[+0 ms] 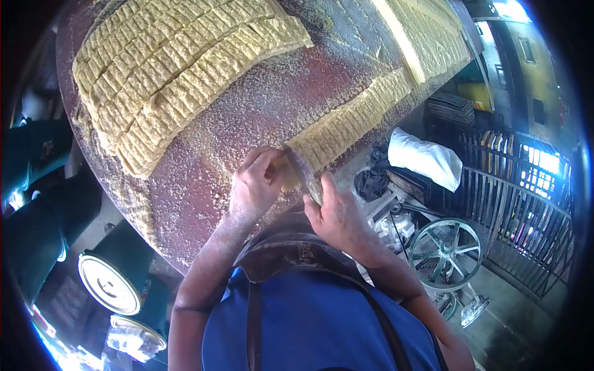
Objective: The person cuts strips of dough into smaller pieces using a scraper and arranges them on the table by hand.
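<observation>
A long strip of crumb-coated yellow dough (pixel 349 127) with crosswise grooves lies along the near right side of the table. My right hand (pixel 340 213) is closed round the handle of a knife (pixel 299 166), whose flat blade stands across the strip's near end. On the other side of the blade, my left hand (pixel 255 184) has its fingers curled against a short piece of dough (pixel 288 177), partly hidden by the fingers. Further left, a large slab of the same grooved dough (pixel 185 71) is divided into several rows.
Crumbs cover the reddish table (pixel 247 108). A pale straight bar (pixel 401 40) lies on more dough (pixel 436 37) at the far right. Below right are a white sack (pixel 424 159), a spoked wheel (pixel 445 254) and a metal railing (pixel 520 210); lidded buckets (pixel 110 283) stand at left.
</observation>
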A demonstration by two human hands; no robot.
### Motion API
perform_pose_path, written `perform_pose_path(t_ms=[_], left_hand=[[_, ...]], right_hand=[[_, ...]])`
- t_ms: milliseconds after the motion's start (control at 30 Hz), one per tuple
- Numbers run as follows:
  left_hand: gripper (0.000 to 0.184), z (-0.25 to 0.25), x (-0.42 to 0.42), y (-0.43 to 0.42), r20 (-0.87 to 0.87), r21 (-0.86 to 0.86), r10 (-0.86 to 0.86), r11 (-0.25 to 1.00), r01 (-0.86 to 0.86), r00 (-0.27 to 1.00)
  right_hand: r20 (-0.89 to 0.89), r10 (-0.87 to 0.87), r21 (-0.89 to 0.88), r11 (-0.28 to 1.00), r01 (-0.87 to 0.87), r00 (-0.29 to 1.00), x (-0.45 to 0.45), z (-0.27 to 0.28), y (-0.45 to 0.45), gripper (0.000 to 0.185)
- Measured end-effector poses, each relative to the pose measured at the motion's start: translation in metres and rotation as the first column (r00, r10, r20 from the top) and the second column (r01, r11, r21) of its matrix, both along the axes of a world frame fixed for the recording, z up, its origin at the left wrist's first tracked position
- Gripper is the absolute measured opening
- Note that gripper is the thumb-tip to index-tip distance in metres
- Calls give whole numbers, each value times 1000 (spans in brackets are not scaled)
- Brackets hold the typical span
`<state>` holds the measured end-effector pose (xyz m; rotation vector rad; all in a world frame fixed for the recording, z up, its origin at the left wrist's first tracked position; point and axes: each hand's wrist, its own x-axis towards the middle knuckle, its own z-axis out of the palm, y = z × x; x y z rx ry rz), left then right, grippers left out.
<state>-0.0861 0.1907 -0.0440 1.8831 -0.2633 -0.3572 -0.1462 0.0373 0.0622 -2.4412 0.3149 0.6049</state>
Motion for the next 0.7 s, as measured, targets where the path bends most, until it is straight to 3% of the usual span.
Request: perform_pose_path(t_ms=[100,200,267,300,333,367,467,567,700], left_hand=[[29,-1,1,-1,33,19,-7,1000,7,999],[26,-5,3,1,33,64,-19,998,16,999],[25,-11,-1,-1,77,34,10,999,-12,997],[25,-11,-1,-2,112,-3,31,1000,-31,993],[25,-9,-1,-2,125,-38,44,998,-39,991],[25,-9,2,-1,144,-42,53,998,-47,988],[27,-2,-3,4,58,-58,78,996,-74,995],[26,-3,-8,11,13,-42,87,995,-86,996],[25,-6,-7,10,-16,-56,75,996,-76,997]], right_hand=[[0,-8,24,1000,8,1000,4,-5,3,31],[49,37,-20,999,-36,998,21,-61,11,31],[17,-6,52,999,5,1000,31,-65,8,31],[-27,-53,116,992,56,998,33,-63,7,31],[60,29,-12,1000,-28,998,33,-59,2,31],[79,38,-16,999,-37,996,34,-53,-1,31],[175,-9,33,999,3,984,18,-24,1,31],[61,-45,43,998,42,997,8,-6,10,32],[59,-31,53,998,28,998,-8,-16,14,34]])
